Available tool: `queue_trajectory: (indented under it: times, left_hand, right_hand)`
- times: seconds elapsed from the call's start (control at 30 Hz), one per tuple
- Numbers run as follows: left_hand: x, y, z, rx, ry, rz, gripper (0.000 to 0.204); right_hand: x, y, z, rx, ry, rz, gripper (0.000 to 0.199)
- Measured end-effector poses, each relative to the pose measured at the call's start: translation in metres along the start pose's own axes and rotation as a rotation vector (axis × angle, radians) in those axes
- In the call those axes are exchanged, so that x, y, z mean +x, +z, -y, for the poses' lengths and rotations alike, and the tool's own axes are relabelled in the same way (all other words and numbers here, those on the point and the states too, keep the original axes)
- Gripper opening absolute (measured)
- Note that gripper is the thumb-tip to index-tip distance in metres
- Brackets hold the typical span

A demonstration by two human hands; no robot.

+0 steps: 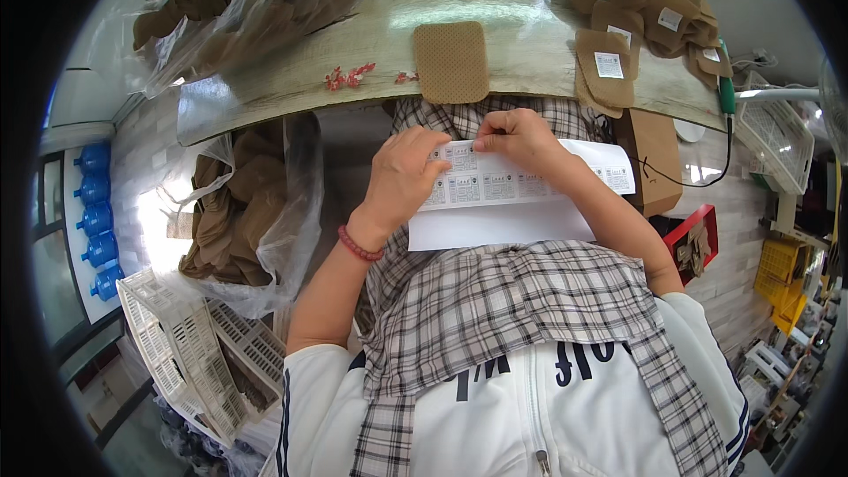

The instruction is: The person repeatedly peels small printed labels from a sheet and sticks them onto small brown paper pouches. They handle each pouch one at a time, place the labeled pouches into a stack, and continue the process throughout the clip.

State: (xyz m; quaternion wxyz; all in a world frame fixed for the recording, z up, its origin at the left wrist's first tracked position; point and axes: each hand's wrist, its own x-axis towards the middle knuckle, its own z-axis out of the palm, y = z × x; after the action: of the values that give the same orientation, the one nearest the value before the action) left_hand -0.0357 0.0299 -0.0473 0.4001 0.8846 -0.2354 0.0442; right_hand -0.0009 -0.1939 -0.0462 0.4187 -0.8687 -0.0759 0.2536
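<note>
Remotely, I had the left hand (402, 172) pinching the label sheet (499, 187)'s left end over the checked apron (512, 291), nearer than the bench (548, 62); the right hand (523, 140)'s grip pinched its far edge. Slow, low peeling seemed best against creases.

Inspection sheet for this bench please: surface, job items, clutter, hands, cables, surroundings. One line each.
Surface: pale wood-look table, red floral marks near the front edge.
Job items: white label sheet above the lap; one tan pad at the table's front edge, no label showing.
Clutter: labelled pads heaped at upper right; clear bag of brown pieces below left.
Hands: left hand at the sheet's left end; right hand pinching its upper edge.
Cables: black cable hanging from green-handled tool, right.
Surroundings: blue bottles and white crates left.
</note>
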Motion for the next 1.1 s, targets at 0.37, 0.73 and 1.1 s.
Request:
queue_trajectory:
  times: [0.37,0.73,1.1]
  left_hand:
    - [-0.014,0.009,0.014,-0.375,-0.361,0.089,0.008]
    - [-0.014,0.011,0.019,-0.716,-0.723,0.137,0.011]
    - [-0.01,0.012,0.001,0.086,0.122,-0.023,0.007]
  right_hand:
    - [-0.018,0.039,-0.02,0.103,-0.21,-0.185,0.018]
    - [-0.028,0.038,-0.01,0.001,-0.361,-0.385,0.018]
    - [-0.018,0.041,-0.024,0.08,-0.25,-0.189,0.007]
